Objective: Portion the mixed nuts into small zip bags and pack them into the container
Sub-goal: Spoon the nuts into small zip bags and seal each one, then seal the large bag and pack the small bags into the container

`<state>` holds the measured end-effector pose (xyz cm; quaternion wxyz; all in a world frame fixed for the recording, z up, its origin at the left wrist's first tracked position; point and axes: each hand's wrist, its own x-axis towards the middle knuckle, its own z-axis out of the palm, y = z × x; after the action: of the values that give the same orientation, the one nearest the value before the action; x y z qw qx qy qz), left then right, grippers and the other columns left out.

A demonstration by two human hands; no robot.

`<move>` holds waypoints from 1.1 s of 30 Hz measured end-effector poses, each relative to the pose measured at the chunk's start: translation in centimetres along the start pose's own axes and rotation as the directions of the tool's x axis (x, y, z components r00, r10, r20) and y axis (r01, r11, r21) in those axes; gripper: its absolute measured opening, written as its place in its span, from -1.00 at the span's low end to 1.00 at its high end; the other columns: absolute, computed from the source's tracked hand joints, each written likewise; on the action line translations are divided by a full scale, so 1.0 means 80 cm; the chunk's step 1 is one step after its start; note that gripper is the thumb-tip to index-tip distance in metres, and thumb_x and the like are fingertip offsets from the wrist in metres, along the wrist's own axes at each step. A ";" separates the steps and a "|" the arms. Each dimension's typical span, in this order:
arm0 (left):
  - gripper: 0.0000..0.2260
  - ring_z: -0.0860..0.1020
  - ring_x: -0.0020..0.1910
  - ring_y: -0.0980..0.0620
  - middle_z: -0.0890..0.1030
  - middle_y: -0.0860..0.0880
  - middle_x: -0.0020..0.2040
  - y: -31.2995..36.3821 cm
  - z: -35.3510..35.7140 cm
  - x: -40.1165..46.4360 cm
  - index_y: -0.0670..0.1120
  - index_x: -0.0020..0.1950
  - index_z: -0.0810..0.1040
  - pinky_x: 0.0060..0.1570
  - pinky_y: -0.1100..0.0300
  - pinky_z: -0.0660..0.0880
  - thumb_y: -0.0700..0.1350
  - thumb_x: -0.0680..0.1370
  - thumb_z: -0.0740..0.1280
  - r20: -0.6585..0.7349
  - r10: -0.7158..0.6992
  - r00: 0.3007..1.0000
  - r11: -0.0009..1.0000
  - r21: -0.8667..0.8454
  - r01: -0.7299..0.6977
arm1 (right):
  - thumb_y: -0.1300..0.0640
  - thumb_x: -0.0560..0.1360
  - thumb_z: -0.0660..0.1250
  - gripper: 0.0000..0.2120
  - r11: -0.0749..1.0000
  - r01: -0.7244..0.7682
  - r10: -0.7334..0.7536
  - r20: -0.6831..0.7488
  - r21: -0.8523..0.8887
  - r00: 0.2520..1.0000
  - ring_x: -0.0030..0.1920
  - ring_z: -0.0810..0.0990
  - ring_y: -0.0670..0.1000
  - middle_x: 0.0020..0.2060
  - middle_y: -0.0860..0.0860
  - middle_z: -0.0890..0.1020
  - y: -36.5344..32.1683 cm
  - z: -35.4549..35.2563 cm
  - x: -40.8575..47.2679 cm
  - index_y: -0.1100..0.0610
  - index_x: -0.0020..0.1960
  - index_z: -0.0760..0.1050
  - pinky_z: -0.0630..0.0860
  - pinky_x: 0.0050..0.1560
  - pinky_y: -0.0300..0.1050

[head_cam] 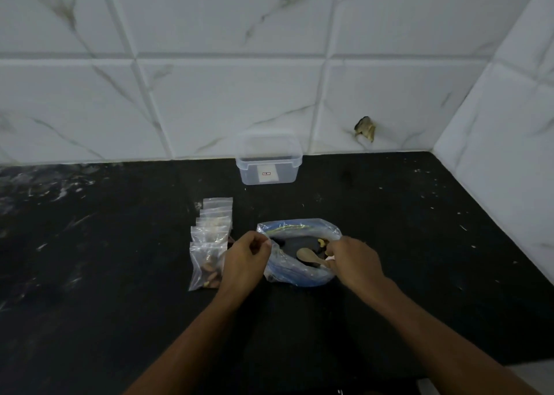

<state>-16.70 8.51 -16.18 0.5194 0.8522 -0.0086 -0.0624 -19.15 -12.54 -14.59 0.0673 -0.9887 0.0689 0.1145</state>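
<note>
Left hand (pixel 244 260) pinches rim of nut bag (pixel 299 271); right hand (pixel 353 263) grips spoon (pixel 308 257) inside it. Filled zip bags (pixel 211 242) lie just left. Container (pixel 268 162) by wall; label illegible.

Both forearms reach up from the lower frame toward its centre. The left hand (pixel 246 258) pinches with curled fingers; the right hand (pixel 353 261), just beside it, curls shut too.

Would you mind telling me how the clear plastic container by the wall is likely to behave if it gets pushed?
The clear container looks empty and thin-walled, so it is probably light and would likely slide on the dark countertop. Its squat, boxy shape suggests it would not tip easily. Its walls may flex slightly.
</note>
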 end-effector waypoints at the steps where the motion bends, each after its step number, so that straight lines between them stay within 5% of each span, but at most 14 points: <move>1: -0.95 0.57 -0.15 0.21 0.62 0.09 -0.15 0.003 0.002 0.000 0.01 0.01 0.57 -0.24 0.38 0.40 -0.09 0.59 0.31 0.010 0.005 1.000 1.000 -0.002 -0.005 | 0.07 0.57 0.27 -0.77 1.000 0.015 -0.014 0.009 -0.016 1.000 0.00 0.61 0.00 0.02 0.01 0.62 0.001 0.003 0.000 0.05 0.20 0.53 0.57 0.01 -0.07; 10: -0.93 0.58 -0.12 0.18 0.63 0.08 -0.14 0.003 0.006 -0.003 0.05 -0.05 0.57 -0.20 0.34 0.42 -0.09 0.58 0.31 0.038 0.016 0.999 1.000 -0.007 -0.016 | 0.14 0.59 0.23 -0.81 0.981 0.099 -0.092 0.051 -0.168 0.994 -0.01 0.61 0.02 0.01 0.05 0.62 -0.001 0.006 0.002 0.13 0.14 0.54 0.49 -0.07 -0.12; 16: -0.93 0.57 -0.11 0.18 0.61 0.08 -0.12 0.003 0.000 -0.010 0.01 0.00 0.57 -0.20 0.37 0.39 -0.11 0.60 0.30 0.036 0.023 0.999 0.999 -0.037 -0.022 | 0.15 0.57 0.22 -0.81 0.999 0.041 -0.043 -0.054 -0.029 0.998 -0.19 0.61 0.02 -0.14 0.03 0.65 0.014 -0.008 -0.007 0.10 -0.03 0.62 0.46 -0.24 -0.12; 22: -0.91 0.59 -0.05 0.09 0.61 0.02 -0.04 -0.007 -0.006 -0.012 -0.01 0.08 0.54 -0.05 0.19 0.55 -0.11 0.61 0.29 0.040 -0.029 0.999 0.997 -0.074 0.032 | 0.11 0.51 0.34 -0.90 0.973 0.139 -0.137 -0.022 0.186 0.990 -0.25 0.58 -0.10 -0.32 -0.16 0.57 0.019 -0.025 -0.046 -0.03 -0.14 0.62 0.50 -0.24 -0.15; 26: -0.92 0.59 -0.07 0.06 0.62 0.00 -0.06 -0.008 -0.006 -0.012 -0.02 0.07 0.55 -0.07 0.19 0.55 -0.10 0.61 0.29 0.028 -0.035 0.999 0.996 -0.075 0.037 | 0.08 0.53 0.33 -0.90 0.973 0.173 -0.166 -0.059 0.154 0.984 -0.24 0.56 -0.13 -0.23 -0.10 0.60 0.018 -0.019 -0.070 -0.02 -0.11 0.62 0.47 -0.26 -0.26; 33: -0.91 0.59 -0.09 0.06 0.61 0.00 -0.08 -0.006 -0.005 -0.015 -0.02 0.07 0.55 -0.12 0.21 0.54 -0.10 0.61 0.28 0.030 -0.033 0.999 0.998 -0.045 0.034 | 0.10 0.56 0.29 -0.89 0.943 0.273 -0.300 0.131 0.189 0.945 -0.09 0.56 -0.15 -0.09 -0.08 0.60 0.002 0.024 -0.077 -0.02 -0.06 0.60 0.52 -0.04 -0.21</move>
<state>-17.87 9.22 -16.32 0.5372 0.8393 -0.0003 -0.0836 -25.50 -11.67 -15.04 0.1715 -0.9668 -0.0721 0.1750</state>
